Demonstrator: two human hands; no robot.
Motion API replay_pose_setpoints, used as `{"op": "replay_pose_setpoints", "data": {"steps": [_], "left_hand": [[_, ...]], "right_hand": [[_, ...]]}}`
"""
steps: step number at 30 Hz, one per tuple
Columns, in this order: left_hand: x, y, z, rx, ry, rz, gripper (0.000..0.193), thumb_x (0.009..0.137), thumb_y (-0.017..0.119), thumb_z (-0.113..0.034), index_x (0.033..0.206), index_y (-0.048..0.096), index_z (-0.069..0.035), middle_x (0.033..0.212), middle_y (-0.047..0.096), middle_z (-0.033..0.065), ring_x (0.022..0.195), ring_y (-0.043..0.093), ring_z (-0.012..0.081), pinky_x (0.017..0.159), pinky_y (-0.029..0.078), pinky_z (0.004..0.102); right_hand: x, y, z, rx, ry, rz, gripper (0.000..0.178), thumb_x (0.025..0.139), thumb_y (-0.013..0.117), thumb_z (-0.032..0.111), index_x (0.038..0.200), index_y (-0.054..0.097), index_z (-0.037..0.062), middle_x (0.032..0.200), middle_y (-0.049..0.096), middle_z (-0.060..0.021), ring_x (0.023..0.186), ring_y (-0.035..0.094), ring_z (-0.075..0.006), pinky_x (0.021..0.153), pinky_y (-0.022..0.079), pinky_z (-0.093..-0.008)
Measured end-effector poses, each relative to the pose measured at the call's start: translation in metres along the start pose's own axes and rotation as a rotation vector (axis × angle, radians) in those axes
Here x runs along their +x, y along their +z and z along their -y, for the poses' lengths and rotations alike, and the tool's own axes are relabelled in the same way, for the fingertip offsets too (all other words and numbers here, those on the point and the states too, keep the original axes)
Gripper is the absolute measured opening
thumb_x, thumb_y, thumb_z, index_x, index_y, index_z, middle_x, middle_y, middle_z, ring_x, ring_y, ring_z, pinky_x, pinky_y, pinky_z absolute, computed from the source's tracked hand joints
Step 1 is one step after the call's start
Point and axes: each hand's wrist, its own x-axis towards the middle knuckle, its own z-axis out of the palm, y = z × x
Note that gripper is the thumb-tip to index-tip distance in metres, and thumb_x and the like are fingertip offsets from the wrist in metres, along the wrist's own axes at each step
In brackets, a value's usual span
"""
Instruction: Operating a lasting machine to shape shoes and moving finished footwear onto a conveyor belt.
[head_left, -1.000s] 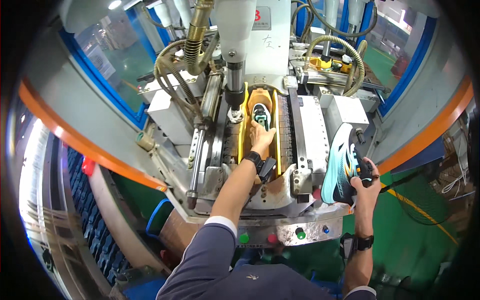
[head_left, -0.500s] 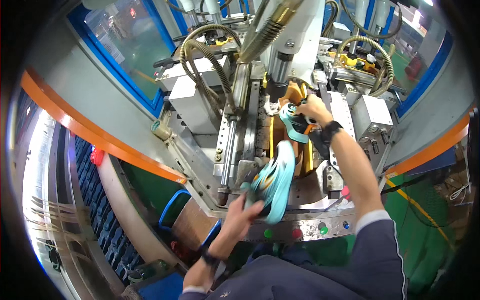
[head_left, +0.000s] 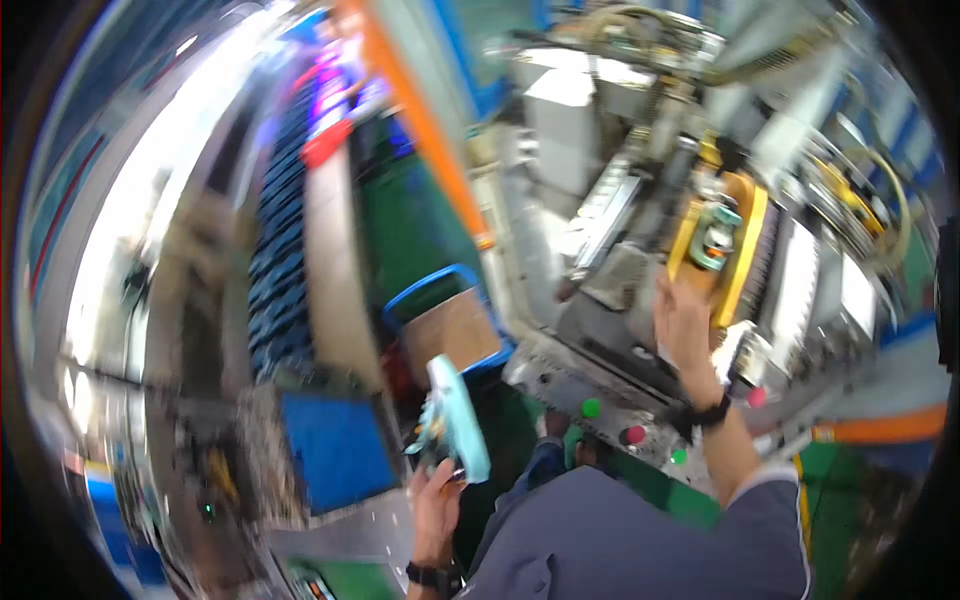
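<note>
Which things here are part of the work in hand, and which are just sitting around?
In use:
- left hand holding a light blue shoe
- right hand resting at the machine, beside its yellow holder with another shoe inside

Lying about:
- blue-rimmed bin
- green and red buttons on the machine's front
- orange rail

A blurred factory hall: bright light point(head_left: 150, 180) floods in around ten o'clock. A green floor point(head_left: 400, 215) stretches toward twelve, crossed by an orange rail point(head_left: 425, 120). A grey machine point(head_left: 600, 210) fills one to three o'clock. A blue-rimmed crate point(head_left: 450, 320) stands near centre, dark blue racks point(head_left: 280, 240) at nine
</note>
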Motion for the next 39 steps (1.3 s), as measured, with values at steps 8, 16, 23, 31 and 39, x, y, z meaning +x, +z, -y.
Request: {"op": "replay_pose_setpoints", "data": {"steps": [8, 16, 23, 31, 39], "left_hand": [[-0.054, -0.049, 0.051, 0.049, -0.233, -0.027, 0.039, 0.088, 0.068, -0.013, 0.122, 0.056, 0.001, 0.105, 0.063, 0.0062, 0.091, 0.063, 0.0148, 0.083, 0.054, 0.0321], [-0.125, -0.173, 0.103, -0.264, -0.112, -0.465, 0.029, 0.086, 0.071, -0.017, 0.105, 0.06, 0.002, 0.091, 0.062, 0.0094, 0.074, 0.062, 0.0191, 0.069, 0.054, 0.0361], [-0.154, -0.339, 0.133, -0.465, 0.05, -0.829, 0.028, 0.087, 0.067, -0.015, 0.107, 0.06, 0.003, 0.094, 0.065, 0.0137, 0.077, 0.065, 0.0262, 0.07, 0.056, 0.0418], [-0.173, -0.473, 0.174, -0.318, 0.25, -1.015, 0.036, 0.085, 0.07, -0.023, 0.11, 0.055, -0.001, 0.098, 0.066, 0.0118, 0.08, 0.067, 0.023, 0.07, 0.055, 0.0375], [-0.104, -0.552, 0.284, 0.957, -0.244, -1.366, 0.081, 0.067, 0.081, -0.038, 0.12, 0.043, 0.01, 0.102, 0.058, 0.0305, 0.095, 0.061, 0.0407, 0.081, 0.049, 0.0504]], "right_hand": [[-0.151, 0.18, -0.046, 0.073, -0.28, 0.379, 0.011, 0.082, 0.059, 0.01, 0.092, 0.062, 0.0066, 0.091, 0.059, -0.0148, 0.088, 0.058, -0.0371, 0.076, 0.048, -0.0468], [-0.141, 0.199, -0.053, 0.107, -0.368, 0.346, 0.015, 0.084, 0.056, 0.005, 0.098, 0.062, 0.0003, 0.095, 0.059, -0.0189, 0.094, 0.058, -0.0369, 0.083, 0.047, -0.0407], [-0.061, 0.186, 0.136, 0.195, -0.553, 0.282, 0.019, 0.092, 0.054, 0.007, 0.108, 0.06, -0.0021, 0.095, 0.063, -0.0168, 0.088, 0.062, -0.0291, 0.08, 0.049, -0.0361], [-0.137, 0.196, 0.367, 0.45, -0.681, 0.491, 0.015, 0.087, 0.062, 0.015, 0.1, 0.068, 0.008, 0.094, 0.068, -0.0124, 0.083, 0.067, -0.0274, 0.074, 0.051, -0.0346], [-0.245, 0.206, 0.264, 0.265, -0.313, 0.575, 0.009, 0.082, 0.064, 0.015, 0.083, 0.067, 0.0061, 0.078, 0.066, -0.0147, 0.075, 0.066, -0.0334, 0.066, 0.052, -0.0408]]}}
